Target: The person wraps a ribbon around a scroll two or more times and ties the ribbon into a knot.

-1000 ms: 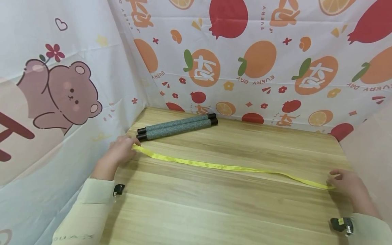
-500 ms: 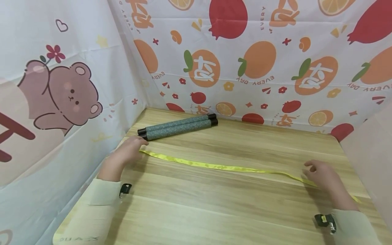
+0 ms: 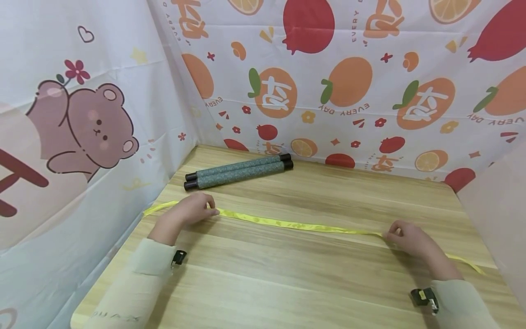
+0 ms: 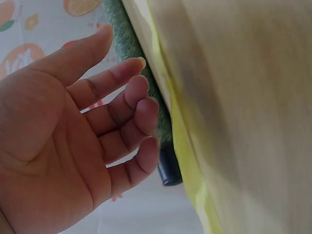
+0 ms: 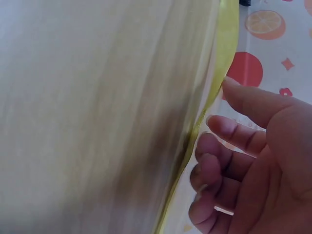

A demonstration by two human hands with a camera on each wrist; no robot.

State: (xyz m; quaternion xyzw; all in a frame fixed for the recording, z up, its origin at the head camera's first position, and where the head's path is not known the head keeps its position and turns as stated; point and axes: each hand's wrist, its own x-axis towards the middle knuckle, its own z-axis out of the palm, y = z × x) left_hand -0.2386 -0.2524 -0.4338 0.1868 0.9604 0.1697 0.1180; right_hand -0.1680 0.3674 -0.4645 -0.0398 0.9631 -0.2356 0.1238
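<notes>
A long yellow ribbon [image 3: 287, 224] stretches across the wooden table, its two ends running out beyond my wrists. Above its left part is my left hand [image 3: 191, 210], fingers loosely bent. In the left wrist view the thumb and fingertips [image 4: 146, 114] are spread apart with nothing between them, and the ribbon [image 4: 183, 131] passes in front. My right hand [image 3: 411, 240] is at the ribbon's right part, fingers half curled. The right wrist view shows its thumb tip at the edge of the ribbon [image 5: 226, 39], with a gap between thumb and index finger.
Two blue-green rolls [image 3: 238, 172] with black ends lie side by side at the back left of the wooden table [image 3: 287, 288]. A fruit-print cloth [image 3: 308, 91] hangs behind the table, and a bear-print cloth [image 3: 96, 132] hangs along the left side.
Both hands have left the ribbon's ends and moved inward, the left to the right and the right to the left. The ribbon's ends now lie loose, and its middle has barely moved.
</notes>
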